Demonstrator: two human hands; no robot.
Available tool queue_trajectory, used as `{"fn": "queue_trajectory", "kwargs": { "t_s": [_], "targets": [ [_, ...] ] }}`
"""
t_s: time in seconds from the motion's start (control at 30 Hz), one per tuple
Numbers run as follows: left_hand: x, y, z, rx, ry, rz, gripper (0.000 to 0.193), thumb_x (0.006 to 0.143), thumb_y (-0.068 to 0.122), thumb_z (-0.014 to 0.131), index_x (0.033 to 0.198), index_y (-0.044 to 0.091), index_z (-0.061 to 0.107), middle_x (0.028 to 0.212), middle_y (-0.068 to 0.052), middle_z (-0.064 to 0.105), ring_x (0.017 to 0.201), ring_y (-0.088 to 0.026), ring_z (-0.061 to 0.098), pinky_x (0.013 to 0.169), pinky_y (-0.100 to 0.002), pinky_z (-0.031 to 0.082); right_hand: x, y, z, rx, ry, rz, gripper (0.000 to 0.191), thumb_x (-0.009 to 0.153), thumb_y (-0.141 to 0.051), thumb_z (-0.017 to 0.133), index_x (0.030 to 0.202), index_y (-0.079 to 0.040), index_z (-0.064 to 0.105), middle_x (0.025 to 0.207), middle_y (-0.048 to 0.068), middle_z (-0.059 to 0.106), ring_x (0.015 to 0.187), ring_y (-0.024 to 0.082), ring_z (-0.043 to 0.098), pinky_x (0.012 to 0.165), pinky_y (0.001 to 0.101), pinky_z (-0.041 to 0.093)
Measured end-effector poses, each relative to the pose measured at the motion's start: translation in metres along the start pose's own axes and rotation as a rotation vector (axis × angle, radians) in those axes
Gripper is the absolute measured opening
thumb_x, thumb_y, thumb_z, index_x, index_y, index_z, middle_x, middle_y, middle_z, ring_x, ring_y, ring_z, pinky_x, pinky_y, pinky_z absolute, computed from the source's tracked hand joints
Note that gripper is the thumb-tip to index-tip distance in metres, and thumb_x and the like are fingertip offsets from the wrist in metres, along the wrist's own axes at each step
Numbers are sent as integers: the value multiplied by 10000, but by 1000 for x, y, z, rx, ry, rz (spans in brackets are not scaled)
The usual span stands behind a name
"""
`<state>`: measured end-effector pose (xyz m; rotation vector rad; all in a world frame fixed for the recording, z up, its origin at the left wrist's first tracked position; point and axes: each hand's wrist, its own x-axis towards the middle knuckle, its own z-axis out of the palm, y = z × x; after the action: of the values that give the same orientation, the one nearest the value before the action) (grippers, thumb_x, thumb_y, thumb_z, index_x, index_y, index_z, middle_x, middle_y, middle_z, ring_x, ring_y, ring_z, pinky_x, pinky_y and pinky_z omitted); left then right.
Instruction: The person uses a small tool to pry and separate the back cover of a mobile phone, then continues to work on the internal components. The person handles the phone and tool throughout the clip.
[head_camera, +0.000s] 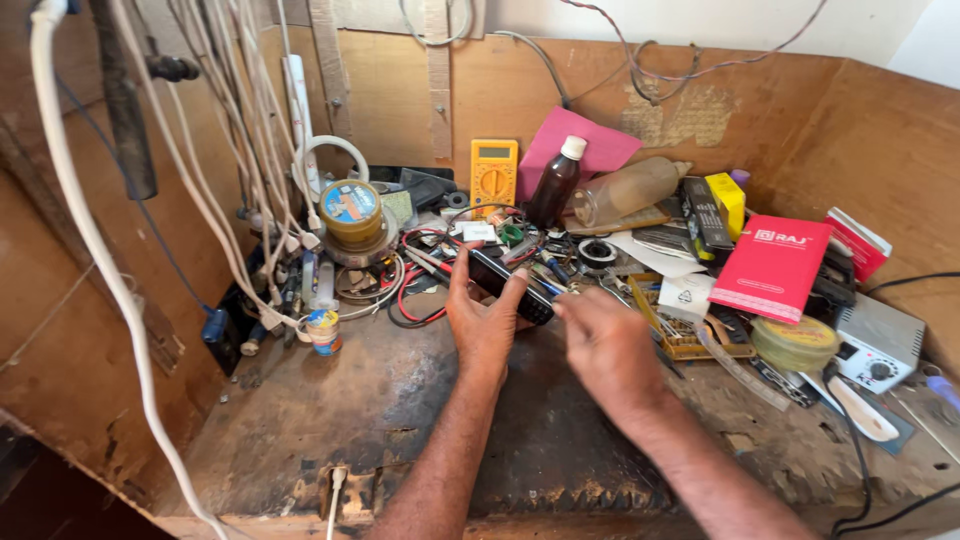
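Note:
My left hand (484, 322) grips a small black phone-like device (508, 284), thumb on its near end and fingers around its left side, tilted above the worn wooden bench (330, 400). My right hand (606, 340) is just to the right of it, fingertips pinched near the device's lower right end; whether they hold a small tool or part is hidden. Red and black wires (415, 300) lie just left of the device.
A yellow multimeter (494, 174) leans on the back wall beside a brown bottle (555, 184) and a pink sheet (585, 142). A red box (772, 266), tape roll (795, 343), tin (351, 210) and white cables (210, 170) crowd the sides.

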<state>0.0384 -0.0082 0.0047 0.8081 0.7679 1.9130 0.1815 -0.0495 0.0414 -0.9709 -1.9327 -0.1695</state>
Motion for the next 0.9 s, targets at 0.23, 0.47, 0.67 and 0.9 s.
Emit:
{"fn": "queue_trajectory", "kwargs": {
  "t_s": [0.23,0.47,0.67,0.9],
  "targets": [
    [-1,6,-2,-98,-50,-100,864,874,74,698,1612,227,276,1147,-122,680,850,-194,695,617,-381,622,4,3,4,471,-9,565,182,897,-84,746,1062,-14,773,869,35,729,615,87,670,501,248,556],
    [3,5,-8,-187,-111,-266,908,905,88,658,1637,280,156,1247,-121,636,934,-256,716,748,-517,621,-11,-1,2,447,30,391,178,903,-19,725,1073,-12,775,883,45,718,660,80,679,562,218,574],
    [4,0,-11,-193,-129,-270,918,913,89,660,1639,273,129,1273,-131,629,959,-269,703,784,-546,621,-13,-5,3,359,32,380,95,887,-1,748,980,15,758,820,64,739,659,100,709,583,238,564],
    [5,1,-11,-184,-137,-277,915,918,97,654,1640,258,117,1270,-135,615,970,-271,706,791,-558,621,-12,-7,2,361,34,284,95,872,7,753,968,5,755,868,64,755,718,105,741,628,238,603]
  ]
}}
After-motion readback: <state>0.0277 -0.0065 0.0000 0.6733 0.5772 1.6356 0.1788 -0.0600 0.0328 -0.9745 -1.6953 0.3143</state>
